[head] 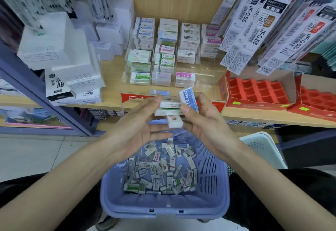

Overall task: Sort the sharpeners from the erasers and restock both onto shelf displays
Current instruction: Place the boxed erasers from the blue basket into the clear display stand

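Observation:
A purple basket (214,190) below my arms holds several small wrapped erasers (160,169). Above it, my left hand (138,125) and my right hand (203,121) face each other and hold a small stack of white erasers (170,108) between the fingertips. My right hand also pinches a blue "Hard Eraser" (187,98) with thumb and fingers. A clear acrylic display (209,78) on the wooden shelf holds rows of stacked erasers (164,54). No sharpeners are plainly visible.
White refill boxes (60,52) are piled at the shelf's left. Two red cardboard trays (258,92) with empty compartments sit at the right. Hanging pen refill packs (263,23) overhang the upper right. A white basket (263,149) stands right of the purple one.

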Tool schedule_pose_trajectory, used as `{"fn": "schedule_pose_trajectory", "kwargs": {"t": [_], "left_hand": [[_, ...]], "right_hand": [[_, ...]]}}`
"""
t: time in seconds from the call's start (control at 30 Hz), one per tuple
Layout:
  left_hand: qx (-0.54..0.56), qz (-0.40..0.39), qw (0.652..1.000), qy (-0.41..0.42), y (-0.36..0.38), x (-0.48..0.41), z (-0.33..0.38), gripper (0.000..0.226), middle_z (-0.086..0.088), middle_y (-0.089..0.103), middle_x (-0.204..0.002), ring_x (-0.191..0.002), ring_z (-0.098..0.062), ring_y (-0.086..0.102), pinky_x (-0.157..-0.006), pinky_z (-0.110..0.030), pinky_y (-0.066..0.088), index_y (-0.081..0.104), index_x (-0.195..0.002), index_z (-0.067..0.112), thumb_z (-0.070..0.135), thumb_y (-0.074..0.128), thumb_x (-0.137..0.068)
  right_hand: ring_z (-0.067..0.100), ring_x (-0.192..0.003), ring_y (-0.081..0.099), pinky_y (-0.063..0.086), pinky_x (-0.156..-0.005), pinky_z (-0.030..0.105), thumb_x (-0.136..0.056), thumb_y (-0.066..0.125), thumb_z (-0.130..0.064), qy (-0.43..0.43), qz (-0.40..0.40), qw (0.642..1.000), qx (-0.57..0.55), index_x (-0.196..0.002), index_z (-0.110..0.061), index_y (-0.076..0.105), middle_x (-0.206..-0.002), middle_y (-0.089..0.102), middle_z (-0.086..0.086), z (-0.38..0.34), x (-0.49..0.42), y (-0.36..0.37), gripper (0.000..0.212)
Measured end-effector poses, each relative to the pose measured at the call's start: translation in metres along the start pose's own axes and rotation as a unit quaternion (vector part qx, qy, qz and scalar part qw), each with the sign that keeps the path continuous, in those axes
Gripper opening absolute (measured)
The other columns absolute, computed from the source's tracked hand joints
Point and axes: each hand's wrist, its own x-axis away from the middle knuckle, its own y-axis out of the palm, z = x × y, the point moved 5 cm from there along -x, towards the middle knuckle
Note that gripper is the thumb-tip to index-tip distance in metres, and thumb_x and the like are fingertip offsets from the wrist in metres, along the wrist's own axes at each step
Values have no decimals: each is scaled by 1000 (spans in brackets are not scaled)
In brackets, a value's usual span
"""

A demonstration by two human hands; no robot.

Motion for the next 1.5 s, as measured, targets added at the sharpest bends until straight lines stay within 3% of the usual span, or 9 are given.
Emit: {"fn": "schedule_pose_trajectory", "kwargs": {"t": [0.2,0.33,0.5,0.67,0.87,1.07,1.23,1.4,1.5], "left_hand": [[36,10,999,-10,-2,-5,-3,32,-16,69,-109,-102,-31,67,-81,-36,58,60,-112,8,30,44,-96],[21,13,1000,6,-3,-5,-2,25,-14,72,-98,-91,-29,70,-72,-33,59,68,-94,10,21,46,-91],[21,74,997,24,-11,-6,-4,19,-19,69,-107,-86,-28,71,-67,-32,59,61,-108,5,13,49,-96],[-29,130,991,24,-25,-5,0,9,-14,72,-94,-83,-32,69,-75,-38,55,64,-91,13,17,56,-92],[-70,151,986,30,-29,-6,3,11,-17,71,-94,-92,-37,68,-87,-46,51,63,-84,14,17,56,-92],[-69,177,981,51,-35,-9,12,8,-18,70,-99,-98,-39,66,-73,-38,54,64,-87,13,18,58,-91],[-86,192,975,71,-39,-10,19,10,-18,70,-101,-92,-33,68,-74,-37,53,65,-86,16,20,57,-92],[-78,220,968,88,-53,-7,33,11,-17,68,-103,-89,-30,67,-67,-30,49,64,-84,19,20,56,-93],[-66,237,964,97,-68,-4,46,10,-13,69,-96,-82,-27,67,-62,-27,49,62,-86,18,19,54,-93]], "right_hand": [[22,-89,59,51,-87,47,-93,55,-23,-52,6,978,201,-101,-15,44,-103,58,16,-2,0,1,16],[25,-90,53,45,-81,41,-94,56,-18,-54,-30,960,274,-99,-9,44,-101,56,12,2,1,9,15],[-7,-120,43,36,-86,6,-82,69,-16,-88,61,958,268,-83,-18,64,-123,51,-11,-9,1,2,6],[13,-68,48,39,-68,22,-69,69,-33,-48,144,979,133,-79,-12,67,-78,58,3,-12,-2,-19,23],[23,-79,66,53,-65,27,-89,56,0,-2,164,986,7,-117,-23,58,-80,67,4,-2,-10,-26,37],[29,-83,70,54,-83,34,-82,65,0,7,156,988,-7,-95,-17,54,-111,57,20,-7,-12,-28,24],[21,-67,66,49,-61,27,-82,67,-1,-21,177,981,80,-96,-17,58,-80,66,13,-13,-15,-30,23],[25,-83,71,54,-72,23,-83,59,12,4,158,987,30,-101,-12,61,-94,73,11,-6,-23,-27,29],[23,-79,72,54,-64,22,-83,61,9,5,156,987,48,-101,-11,60,-90,74,10,-7,-34,-19,26]]}}
